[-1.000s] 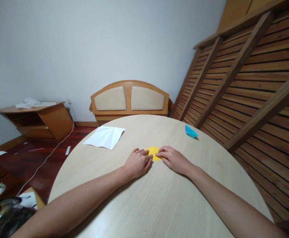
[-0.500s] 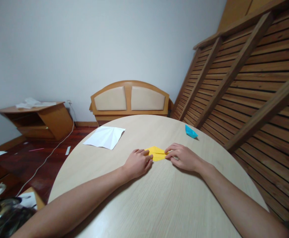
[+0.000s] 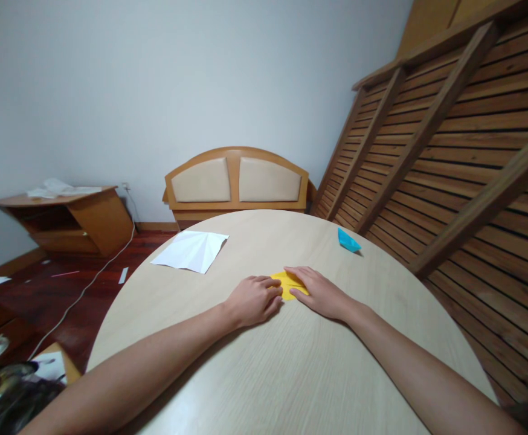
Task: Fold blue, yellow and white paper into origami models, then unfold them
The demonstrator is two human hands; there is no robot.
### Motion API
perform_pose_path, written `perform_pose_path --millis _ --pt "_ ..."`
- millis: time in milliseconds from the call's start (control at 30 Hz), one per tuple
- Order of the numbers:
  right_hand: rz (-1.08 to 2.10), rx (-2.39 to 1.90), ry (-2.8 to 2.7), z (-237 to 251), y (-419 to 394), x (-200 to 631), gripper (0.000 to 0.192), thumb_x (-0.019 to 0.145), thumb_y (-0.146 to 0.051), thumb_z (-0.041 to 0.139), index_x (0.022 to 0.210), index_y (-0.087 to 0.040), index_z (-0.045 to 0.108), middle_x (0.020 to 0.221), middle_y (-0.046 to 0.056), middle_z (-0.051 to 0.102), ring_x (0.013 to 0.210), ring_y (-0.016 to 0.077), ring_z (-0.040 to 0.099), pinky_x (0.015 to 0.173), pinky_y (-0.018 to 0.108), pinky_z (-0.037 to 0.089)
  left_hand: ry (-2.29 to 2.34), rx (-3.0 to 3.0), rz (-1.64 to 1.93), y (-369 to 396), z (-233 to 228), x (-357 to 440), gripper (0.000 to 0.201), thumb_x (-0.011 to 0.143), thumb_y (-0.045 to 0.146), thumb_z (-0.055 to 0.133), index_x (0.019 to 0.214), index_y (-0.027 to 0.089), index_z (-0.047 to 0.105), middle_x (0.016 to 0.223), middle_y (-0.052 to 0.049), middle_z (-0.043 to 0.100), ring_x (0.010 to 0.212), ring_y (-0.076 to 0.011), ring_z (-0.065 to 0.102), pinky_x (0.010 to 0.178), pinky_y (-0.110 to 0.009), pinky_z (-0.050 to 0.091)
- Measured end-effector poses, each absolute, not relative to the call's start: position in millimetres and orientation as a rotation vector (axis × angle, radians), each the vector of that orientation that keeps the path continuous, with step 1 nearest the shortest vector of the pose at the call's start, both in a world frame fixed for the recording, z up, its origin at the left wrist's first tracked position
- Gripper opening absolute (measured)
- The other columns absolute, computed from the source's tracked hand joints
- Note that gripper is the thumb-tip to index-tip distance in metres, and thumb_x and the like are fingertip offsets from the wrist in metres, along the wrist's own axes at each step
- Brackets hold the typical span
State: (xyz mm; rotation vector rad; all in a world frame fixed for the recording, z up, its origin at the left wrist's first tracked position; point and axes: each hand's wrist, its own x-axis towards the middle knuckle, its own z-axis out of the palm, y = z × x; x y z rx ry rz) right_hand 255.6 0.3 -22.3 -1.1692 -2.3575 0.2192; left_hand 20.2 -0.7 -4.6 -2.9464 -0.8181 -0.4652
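Observation:
A folded piece of yellow origami paper [image 3: 287, 289] lies on the round table between my hands, creased across its middle. My left hand [image 3: 255, 300] has its curled fingers on the paper's left part, holding it against the tabletop. Over the right part reaches my right hand [image 3: 321, 293], its fingers along the far edge and its thumb on the near side, gripping the paper. Fingers of both hands hide the paper's two ends. Farther back on the right sits a small folded blue paper piece [image 3: 348, 240].
A creased white paper sheet [image 3: 194, 251] lies at the table's back left. The round wooden table [image 3: 264, 374] fills the foreground. Behind it stands a padded headboard [image 3: 237, 178]. Wooden slats [image 3: 463, 175] lean on the right, and a low cabinet [image 3: 96, 220] is at left.
My right hand has moved left from the yellow paper's right tip and now covers its right part. Its fingers have stretched forward. My left hand has barely shifted.

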Motion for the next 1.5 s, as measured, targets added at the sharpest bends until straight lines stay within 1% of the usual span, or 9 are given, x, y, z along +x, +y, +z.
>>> perform_pose_path --millis 233,400,500,600,733,867,1167,1300,1500 --pt "0.212 -1.102 -2.380 -14.0 -1.9 257.2 0.041 0.089 -0.021 0.060 0.130 -0.022 0.059 0.127 0.009 0.066 0.118 0.0247 0.059 0.103 0.043 0.046 -0.829 -2.951 -0.467 -2.0 -3.4 20.5 0.029 0.100 0.032 0.040 0.100 0.020 0.066 0.111 -0.008 0.068 0.109 -0.0233 0.064 0.096 -0.038 0.051" --pt "0.251 -1.121 -2.385 -15.8 -2.7 258.1 0.043 0.090 -0.022 0.058 0.134 -0.023 0.058 0.129 0.010 0.066 0.116 0.0245 0.061 0.101 0.043 0.048 -0.813 -2.963 -0.490 -2.2 -2.2 20.2 0.024 0.098 0.030 0.044 0.101 0.018 0.065 0.127 -0.010 0.062 0.120 -0.0239 0.059 0.103 -0.039 0.048" --pt "0.266 -1.120 -2.403 -14.4 -3.5 258.5 0.046 0.091 -0.023 0.058 0.137 -0.023 0.057 0.132 0.010 0.064 0.118 0.0245 0.061 0.103 0.042 0.047 -0.787 -3.016 -0.482 0.1 -6.0 19.8 0.023 0.099 0.029 0.043 0.102 0.017 0.063 0.130 -0.011 0.062 0.128 -0.0237 0.055 0.110 -0.040 0.043" --pt "0.253 -1.148 -2.452 -8.8 -5.4 259.6 0.042 0.092 -0.024 0.057 0.134 -0.023 0.060 0.128 0.010 0.067 0.114 0.0245 0.063 0.099 0.040 0.049 -0.806 -3.049 -0.463 2.7 -10.8 19.2 0.022 0.099 0.031 0.045 0.105 0.017 0.060 0.131 -0.012 0.063 0.130 -0.0243 0.054 0.111 -0.042 0.043" --pt "0.212 -1.100 -2.562 -0.3 -7.4 263.2 0.031 0.095 -0.024 0.054 0.121 -0.027 0.070 0.116 0.007 0.073 0.107 0.0227 0.066 0.094 0.036 0.050 -0.811 -3.051 -0.473 4.0 -13.3 18.7 0.022 0.098 0.032 0.047 0.105 0.016 0.060 0.132 -0.013 0.063 0.130 -0.0243 0.054 0.110 -0.041 0.044" --pt "0.128 -1.072 -2.631 2.1 -6.9 266.7 0.028 0.096 -0.024 0.054 0.113 -0.027 0.075 0.118 0.006 0.073 0.108 0.0232 0.067 0.096 0.038 0.049 -0.815 -3.044 -0.459 3.1 -10.9 19.4 0.024 0.099 0.033 0.046 0.106 0.016 0.061 0.132 -0.013 0.063 0.129 -0.0238 0.055 0.110 -0.038 0.044" --pt "0.070 -1.083 -2.617 6.2 -11.4 263.9 0.027 0.093 -0.025 0.056 0.112 -0.024 0.075 0.116 0.007 0.074 0.106 0.0241 0.067 0.095 0.039 0.050 -0.802 -3.050 -0.479 1.6 -5.6 20.6 0.029 0.098 0.032 0.046 0.118 0.018 0.061 0.132 -0.010 0.062 0.124 -0.0247 0.057 0.108 -0.041 0.045" --pt "0.110 -1.089 -2.610 5.9 -11.9 266.8 0.027 0.091 -0.028 0.059 0.113 -0.024 0.075 0.119 0.008 0.073 0.108 0.0249 0.066 0.096 0.040 0.049 -0.808 -3.060 -0.478 2.1 -6.1 20.2 0.029 0.098 0.032 0.045 0.119 0.019 0.062 0.131 -0.010 0.062 0.124 -0.0251 0.057 0.108 -0.042 0.044" --pt "0.131 -1.085 -2.587 0.8 -8.1 266.4 0.026 0.094 -0.029 0.056 0.112 -0.025 0.075 0.117 0.007 0.073 0.108 0.0239 0.066 0.096 0.039 0.049 -0.802 -3.067 -0.489 2.7 -6.7 20.0 0.029 0.098 0.031 0.045 0.119 0.019 0.062 0.130 -0.010 0.063 0.123 -0.0245 0.058 0.108 -0.042 0.044"
